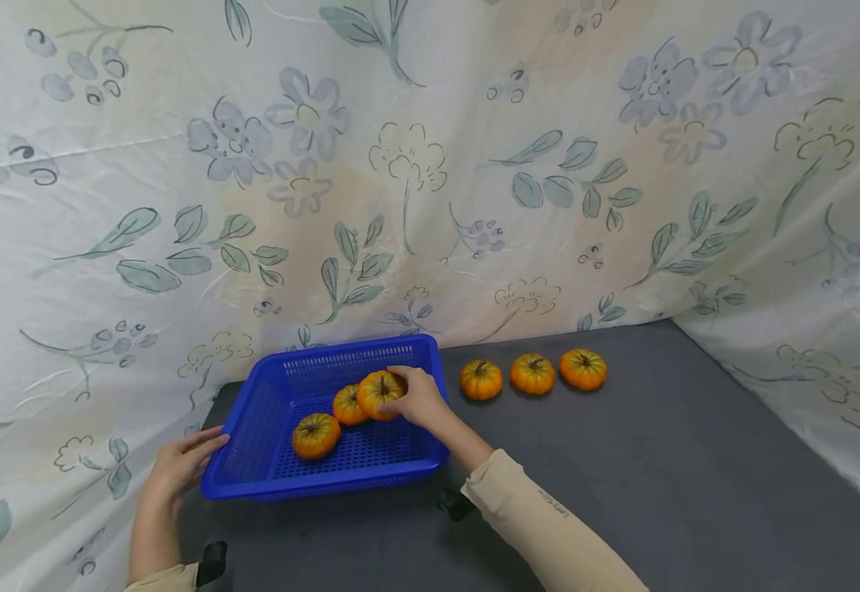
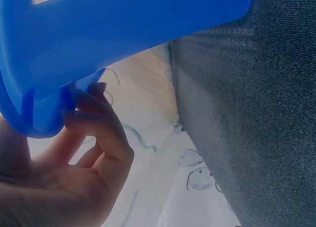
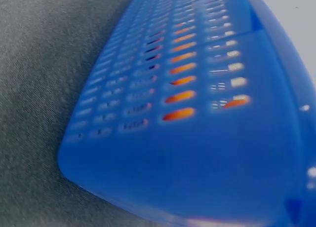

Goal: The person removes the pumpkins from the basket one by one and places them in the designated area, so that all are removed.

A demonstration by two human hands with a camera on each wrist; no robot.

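Note:
A blue plastic basket (image 1: 326, 485) with slotted walls stands on the dark table, tilting slightly in the head view. My left hand (image 1: 182, 466) grips its left rim; in the left wrist view the fingers (image 2: 101, 131) curl up under the rim's edge. Inside the basket, my right hand (image 1: 417, 398) holds a small orange pumpkin (image 1: 378, 393) between thumb and fingers. That pumpkin partly covers a second pumpkin (image 1: 349, 405). A third pumpkin (image 1: 316, 437) sits nearer the front. The right wrist view shows the basket's slotted wall (image 3: 197, 153), with orange showing through; the hand is hidden there.
Three more small pumpkins stand in a row right of the basket: one near it (image 1: 481, 380), a middle pumpkin (image 1: 532, 374) and a far-right pumpkin (image 1: 583, 369). A floral cloth (image 1: 415, 205) hangs behind the dark table (image 1: 622, 460) and along its sides.

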